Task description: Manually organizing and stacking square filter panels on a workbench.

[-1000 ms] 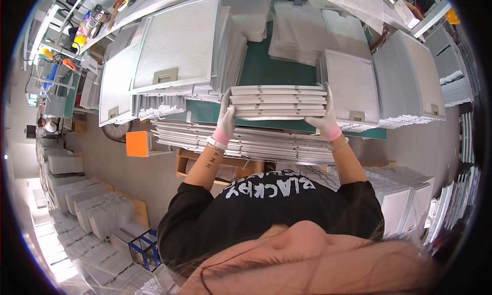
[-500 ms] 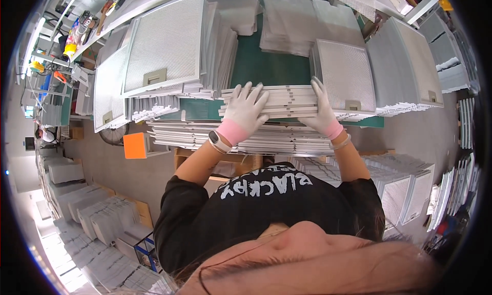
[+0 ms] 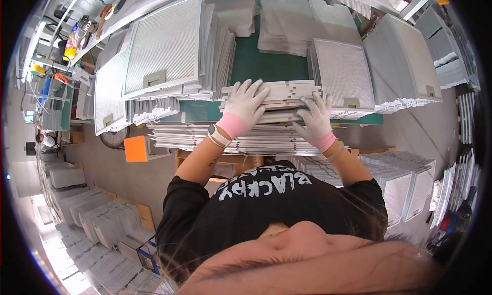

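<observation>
"When you look at the green table [image 3: 269,62], what is near its front edge?"

"One stack of pale frames [image 3: 279,94], between the left mesh panels [image 3: 164,46] and the right mesh panels [image 3: 344,72]."

"And both hands?"

"They are gloved and open; the left hand [image 3: 243,105] lies with spread fingers over the stack's left end, the right hand [image 3: 316,119] against its right part."

"How is the room?"

"On the grey floor [image 3: 97,161] stands an orange-faced object [image 3: 136,149] (its kind I cannot tell), near a wheel [image 3: 115,138]."
</observation>
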{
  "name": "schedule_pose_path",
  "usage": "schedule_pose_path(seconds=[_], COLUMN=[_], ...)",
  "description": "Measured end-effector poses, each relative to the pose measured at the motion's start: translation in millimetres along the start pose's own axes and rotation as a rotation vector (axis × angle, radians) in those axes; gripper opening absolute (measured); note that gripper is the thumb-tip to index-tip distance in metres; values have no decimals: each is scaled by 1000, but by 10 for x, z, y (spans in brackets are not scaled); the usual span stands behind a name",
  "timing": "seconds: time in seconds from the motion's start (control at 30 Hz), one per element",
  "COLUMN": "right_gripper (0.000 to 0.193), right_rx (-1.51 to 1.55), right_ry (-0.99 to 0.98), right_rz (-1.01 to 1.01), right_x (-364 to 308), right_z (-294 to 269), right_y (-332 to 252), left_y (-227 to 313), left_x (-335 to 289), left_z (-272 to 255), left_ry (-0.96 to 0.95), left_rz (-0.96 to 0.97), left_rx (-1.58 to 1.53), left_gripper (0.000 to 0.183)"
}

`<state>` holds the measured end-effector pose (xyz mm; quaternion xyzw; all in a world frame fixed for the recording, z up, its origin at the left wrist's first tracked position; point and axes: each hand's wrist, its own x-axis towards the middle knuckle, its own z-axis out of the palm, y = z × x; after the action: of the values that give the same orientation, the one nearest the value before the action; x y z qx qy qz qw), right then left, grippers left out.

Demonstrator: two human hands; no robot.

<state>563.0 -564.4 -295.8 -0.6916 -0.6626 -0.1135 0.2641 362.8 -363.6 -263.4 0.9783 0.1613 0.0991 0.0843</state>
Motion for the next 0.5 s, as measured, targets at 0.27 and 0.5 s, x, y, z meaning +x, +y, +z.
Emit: schedule_pose_path(seconds=[0.27, 0.5], right_gripper=[49, 56], right_rx=[-62, -82], right_ry=[-46, -72], right_rz=[-22, 15], right_x=[8, 51], right_z=[46, -31], right_y=[-32, -93], left_y=[79, 63], left_x=[-37, -39], left_z=[10, 18], left_ry=[-8, -12], left_rz=[-29, -24], left_rx=[34, 51], left_gripper=[53, 52])
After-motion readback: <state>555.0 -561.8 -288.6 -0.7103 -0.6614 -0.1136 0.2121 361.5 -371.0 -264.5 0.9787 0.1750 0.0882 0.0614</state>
